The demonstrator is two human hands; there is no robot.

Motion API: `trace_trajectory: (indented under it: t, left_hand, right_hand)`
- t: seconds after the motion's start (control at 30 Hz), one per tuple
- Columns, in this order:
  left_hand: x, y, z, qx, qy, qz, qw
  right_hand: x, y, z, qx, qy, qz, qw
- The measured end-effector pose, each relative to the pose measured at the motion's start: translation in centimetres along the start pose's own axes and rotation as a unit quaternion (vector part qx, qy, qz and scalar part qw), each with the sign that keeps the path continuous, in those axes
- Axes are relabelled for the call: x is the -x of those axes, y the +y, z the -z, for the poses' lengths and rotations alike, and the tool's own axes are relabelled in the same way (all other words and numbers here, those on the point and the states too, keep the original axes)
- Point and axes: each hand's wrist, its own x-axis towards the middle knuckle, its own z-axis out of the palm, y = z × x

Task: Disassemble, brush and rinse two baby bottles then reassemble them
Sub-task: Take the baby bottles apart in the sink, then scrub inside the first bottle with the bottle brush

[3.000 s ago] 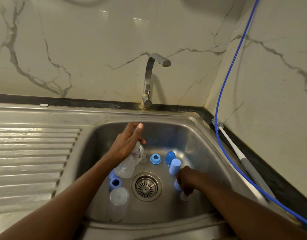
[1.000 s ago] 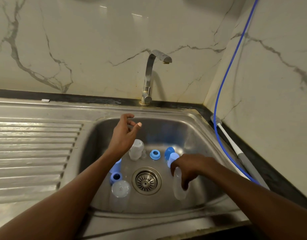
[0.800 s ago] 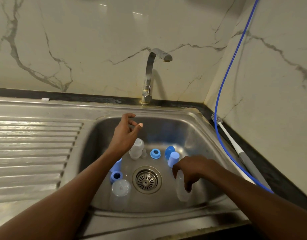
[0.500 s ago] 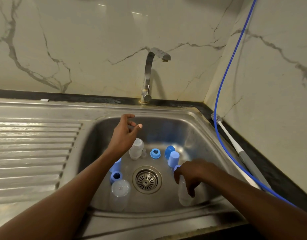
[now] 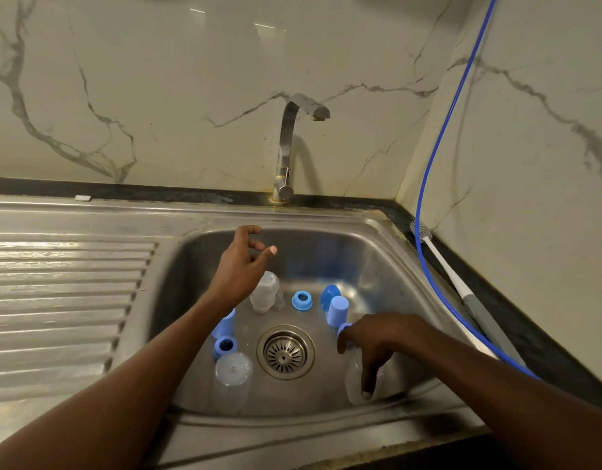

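Two marble walls [image 5: 191,79], one steel sink [image 5: 343,252], loose bottle parts [image 5: 302,300].

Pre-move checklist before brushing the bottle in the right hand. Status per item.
1. Left hand free: ok, open above the sink, holding nothing.
2. Right hand grip on clear bottle: ok, fingers curled round it.
3. That bottle stripped: not ok, blue collar appears to sit at its neck.
4. Brush reachable: ok, lying on the counter right of the sink.
5. Water running: not ok, no stream at tap.
6. Drain unblocked: ok.
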Motion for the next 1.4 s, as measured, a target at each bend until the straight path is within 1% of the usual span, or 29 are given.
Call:
trace_trajectory:
  t: [0.1, 0.17, 0.23, 0.3, 0.33, 0.37, 0.43, 0.47, 0.5, 0.53, 0.6, 0.67, 0.7, 0.77, 0.8, 0.87, 0.93, 0.97, 1.07, 1.1, 1.13, 1.23, 1.27, 1.33, 1.4]
  left_hand:
    - [0.0, -0.1, 0.0, -0.001, 0.001, 0.000, 1.000]
    - [-0.2, -0.2, 0.0, -0.003, 0.002, 0.003, 1.000]
    - [-0.2, -0.3, 0.0, -0.003, 0.002, 0.004, 1.000]
    - [-0.2, -0.3, 0.0, -0.003, 0.004, 0.006, 1.000]
    - [-0.2, -0.4, 0.1, -0.003, 0.006, 0.006, 1.000]
    - [-0.1, -0.4, 0.1, -0.003, 0.007, 0.005, 1.000]
    - [-0.1, -0.3, 0.2, -0.004, 0.009, 0.000, 1.000]
    - [-0.2, -0.4, 0.2, -0.006, 0.010, -0.002, 1.000]
    - [-0.2, -0.4, 0.2, -0.007, 0.009, -0.003, 1.000]
    - [-0.1, -0.4, 0.1, -0.007, 0.007, -0.004, 1.000]
    - [0.0, -0.4, -0.2, -0.005, -0.001, -0.010, 1.000]
    - [0.1, -0.3, -0.4, -0.002, -0.009, -0.017, 1.000]
    - [0.2, -0.4, -0.4, 0.000, -0.014, -0.020, 1.000]
    - [0.1, -0.5, -0.4, 0.005, -0.023, -0.019, 1.000]
    - [0.1, -0.5, -0.3, 0.007, -0.025, -0.017, 1.000]
    - [0.0, -0.7, -0.2, 0.012, -0.027, -0.014, 0.999]
    - [0.1, -0.7, -0.1, 0.015, -0.025, -0.012, 1.000]
    - [0.1, -0.6, 0.0, 0.015, -0.024, -0.014, 1.000]
    - [0.0, -0.8, 0.1, 0.014, -0.024, -0.015, 0.999]
    - [0.0, -0.9, 0.1, 0.013, -0.025, -0.014, 0.999]
    - [0.0, -0.9, 0.1, 0.013, -0.025, -0.015, 1.000]
    - [-0.1, -1.0, -0.2, 0.009, -0.023, -0.014, 1.000]
    - [-0.1, -1.0, -0.3, 0.007, -0.023, -0.015, 1.000]
    - [-0.1, -1.0, -0.4, 0.006, -0.021, -0.017, 1.000]
    - [-0.1, -1.1, -0.3, 0.006, -0.018, -0.016, 1.000]
  right_hand:
    - [0.0, 0.3, 0.8, -0.005, 0.004, 0.004, 1.000]
    - [0.5, 0.6, 1.7, -0.013, 0.025, 0.008, 1.000]
    - [1.1, 1.1, 2.6, -0.042, 0.072, 0.010, 0.996]
    - [1.8, 1.7, 3.5, -0.118, 0.167, 0.018, 0.979]
    - [2.3, 2.1, 4.0, -0.170, 0.237, 0.028, 0.956]
    - [2.9, 2.6, 4.4, -0.223, 0.313, 0.032, 0.923]
    - [4.5, 4.1, 5.2, -0.294, 0.449, 0.015, 0.844]
    - [5.3, 5.2, 5.4, -0.297, 0.494, -0.010, 0.817]
    - [5.9, 6.6, 5.3, -0.288, 0.516, -0.047, 0.805]
    - [6.2, 8.1, 4.9, -0.278, 0.523, -0.089, 0.801]
    - [6.5, 11.5, 3.3, -0.281, 0.507, -0.185, 0.794]
    - [6.5, 14.2, 1.1, -0.307, 0.458, -0.250, 0.796]
    - [6.5, 15.1, 0.0, -0.320, 0.423, -0.263, 0.806]
    - [6.3, 16.0, -1.9, -0.320, 0.363, -0.264, 0.834]
    - [6.2, 16.1, -2.6, -0.312, 0.347, -0.264, 0.844]
    - [6.0, 16.0, -3.2, -0.309, 0.326, -0.266, 0.853]
    - [5.7, 15.8, -3.4, -0.321, 0.323, -0.268, 0.849]
    - [5.6, 15.7, -3.4, -0.324, 0.334, -0.269, 0.843]
    - [5.6, 15.3, -3.0, -0.326, 0.416, -0.267, 0.806]
    - [5.8, 15.1, -2.7, -0.326, 0.424, -0.267, 0.801]
    - [5.8, 15.0, -2.5, -0.324, 0.415, -0.264, 0.808]
    - [5.4, 14.6, -2.4, -0.283, 0.316, -0.287, 0.859]
    - [5.1, 14.6, -2.5, -0.273, 0.295, -0.296, 0.866]
    - [5.0, 14.4, -2.5, -0.280, 0.290, -0.300, 0.865]
    - [5.6, 14.2, -2.1, -0.327, 0.316, -0.296, 0.840]
